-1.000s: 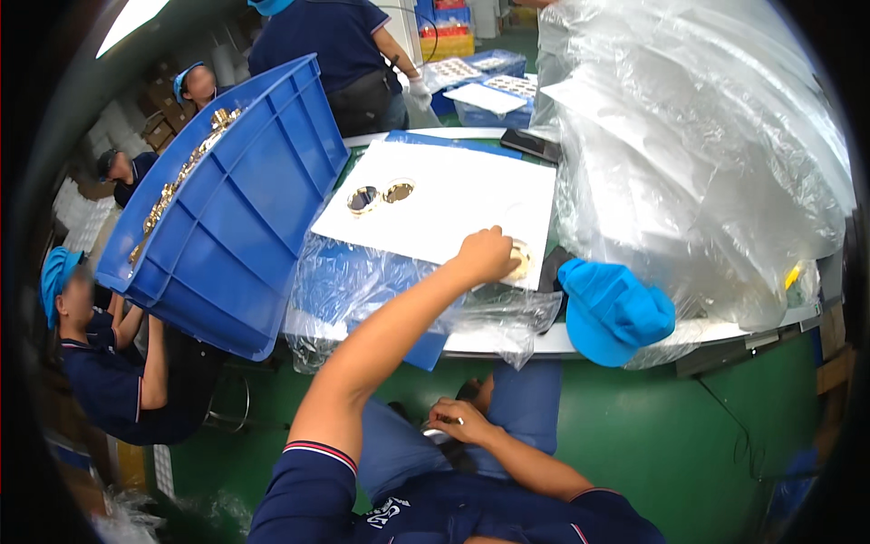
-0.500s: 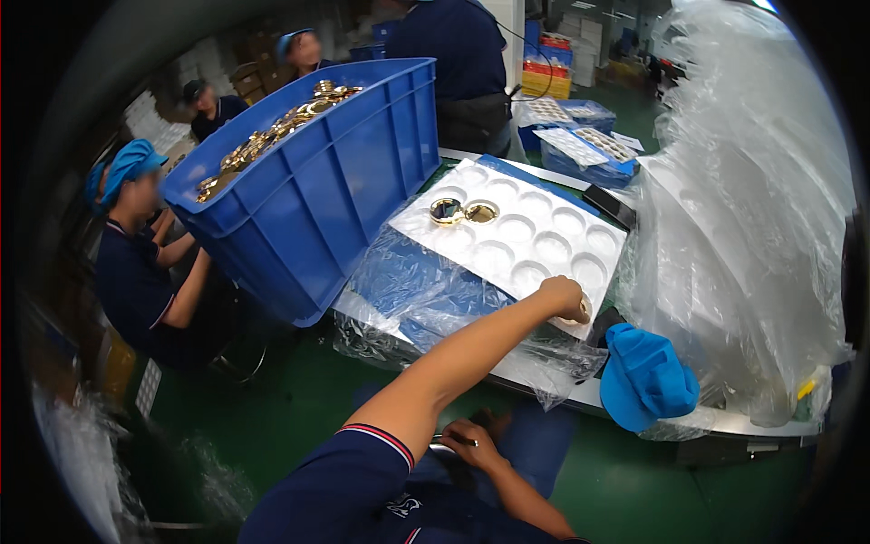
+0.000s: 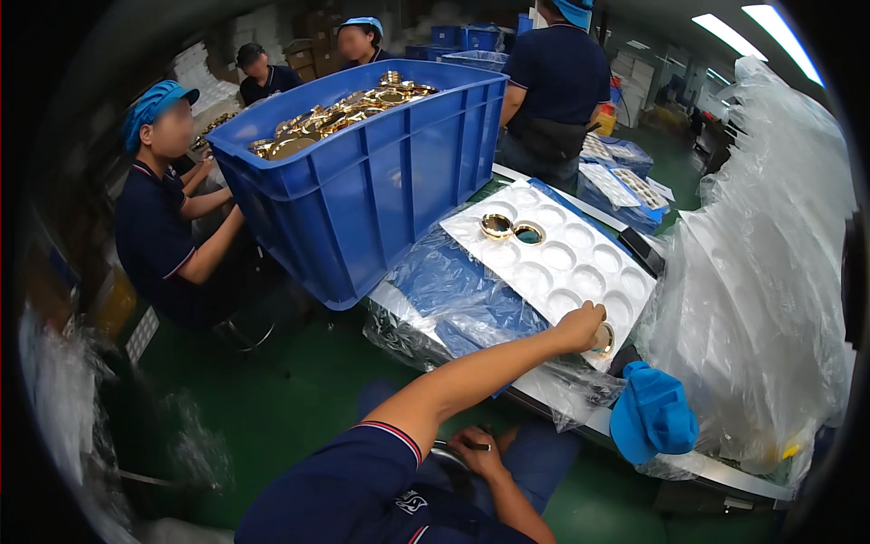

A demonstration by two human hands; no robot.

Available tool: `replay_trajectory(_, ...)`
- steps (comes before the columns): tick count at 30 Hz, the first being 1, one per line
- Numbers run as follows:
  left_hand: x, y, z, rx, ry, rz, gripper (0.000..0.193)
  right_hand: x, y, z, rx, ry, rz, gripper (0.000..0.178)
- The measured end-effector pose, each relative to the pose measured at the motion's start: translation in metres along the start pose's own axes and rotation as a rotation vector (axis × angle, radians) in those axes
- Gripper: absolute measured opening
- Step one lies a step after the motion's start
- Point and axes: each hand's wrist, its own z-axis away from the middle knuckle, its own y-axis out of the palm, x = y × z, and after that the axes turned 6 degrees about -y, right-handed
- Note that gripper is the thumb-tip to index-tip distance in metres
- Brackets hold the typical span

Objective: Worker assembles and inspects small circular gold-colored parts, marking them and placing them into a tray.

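A white tray (image 3: 517,258) with round wells lies tilted on blue plastic sheeting. My left hand (image 3: 578,328) is at its near right corner, fingers curled against a round gold case (image 3: 604,341) that sits in the corner well. The fingertips are partly hidden by the hand. Toward the tray's far left lies an open gold compact (image 3: 497,227), its two round halves side by side. Low by my lap, my right hand (image 3: 480,453) is closed around a short dark rod (image 3: 477,445) with a paler end.
A large blue bin (image 3: 362,195) heaped with gold round cases (image 3: 353,109) stands left of the tray. Clear plastic sheets (image 3: 743,272) pile up on the right. A blue cap (image 3: 654,412) hangs at the table edge. Several co-workers are at the left and back.
The whole view has shifted, so the bin and tray appear farther right. My left hand stays at the corner well, and more of the gold case shows beside it. My right hand keeps the rod.
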Motion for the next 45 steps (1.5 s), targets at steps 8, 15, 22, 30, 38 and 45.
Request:
replay_trajectory(8,-0.006,-0.008,-0.002,-0.089,0.078,0.077,0.020,-0.002,-0.003,-0.006,0.032,0.081,0.011,0.015)
replay_trajectory(15,-0.027,-0.081,0.017,-0.157,-0.117,1.009,0.021,0.001,0.000,0.002,-0.037,0.150,-0.099,0.022)
replay_trajectory(22,0.010,-0.135,0.130,-0.184,-0.382,1.790,0.018,0.021,0.006,0.010,-0.075,0.157,-0.129,0.017)
replay_trajectory(30,0.033,-0.149,0.221,-0.182,-0.490,1.977,0.036,0.060,-0.033,-0.004,0.104,-0.059,-0.194,0.015)
replay_trajectory(38,0.038,-0.148,0.258,-0.111,-0.302,2.022,0.053,0.100,-0.067,-0.001,0.136,0.095,-0.267,0.016)
replay_trajectory(45,0.020,-0.137,0.265,-0.036,-0.306,1.941,0.063,0.115,-0.132,-0.028,0.186,-0.062,0.067,0.018)
